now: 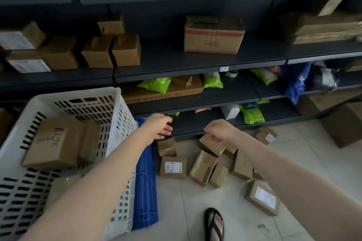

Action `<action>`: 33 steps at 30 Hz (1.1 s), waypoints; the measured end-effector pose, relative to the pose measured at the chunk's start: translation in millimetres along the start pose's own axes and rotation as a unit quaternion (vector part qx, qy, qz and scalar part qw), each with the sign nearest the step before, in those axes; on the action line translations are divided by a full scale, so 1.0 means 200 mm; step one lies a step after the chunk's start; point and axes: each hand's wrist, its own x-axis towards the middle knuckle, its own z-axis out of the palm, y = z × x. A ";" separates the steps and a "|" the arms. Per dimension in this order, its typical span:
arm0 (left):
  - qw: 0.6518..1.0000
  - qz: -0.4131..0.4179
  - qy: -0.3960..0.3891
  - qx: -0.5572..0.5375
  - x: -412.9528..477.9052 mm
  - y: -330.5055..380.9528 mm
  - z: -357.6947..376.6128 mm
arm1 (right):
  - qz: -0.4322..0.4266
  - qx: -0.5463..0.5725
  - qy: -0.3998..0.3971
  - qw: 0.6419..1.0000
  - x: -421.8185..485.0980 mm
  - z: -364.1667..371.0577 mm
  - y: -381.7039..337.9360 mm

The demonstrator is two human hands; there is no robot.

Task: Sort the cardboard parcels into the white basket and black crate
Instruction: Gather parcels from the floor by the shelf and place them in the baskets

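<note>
step: mid-sort, reaching into the floor pile (207, 164), nothing lifted yet I think
left hand (159, 126): fingers straight, empty
right hand (217, 130): curled over 1 parcel (210, 146), can't tell if it's gripped
white basket (74, 96): 9 o'clock of the pile, has room
black crate: not in sight
room: bottom shelf (190, 124) edge at 12 o'clock, blue crate (146, 182) crowds the 9 o'clock side

Near left: basket (78, 95) white, dark slot pattern. Ribbed panel (146, 182) beside it blue. Floor parcels (172, 167) brown, white labels. Far shelves (176, 58) dark grey, bags (155, 84) lime green. Sandal (207, 221) black.
</note>
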 end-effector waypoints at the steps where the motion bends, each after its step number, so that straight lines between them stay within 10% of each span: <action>1: 1.000 -0.012 0.008 -0.006 0.06 0.00 0.06 | 0.000 -0.007 -0.008 1.000 0.07 -0.06 0.03; 18: 0.980 -0.191 -0.005 0.050 1.38 -0.97 0.96 | 0.178 0.043 -0.054 0.982 1.38 0.26 1.33; 33: 0.971 -0.005 -0.092 0.219 2.97 -2.12 1.68 | 0.056 -0.130 0.088 0.986 2.90 0.92 2.42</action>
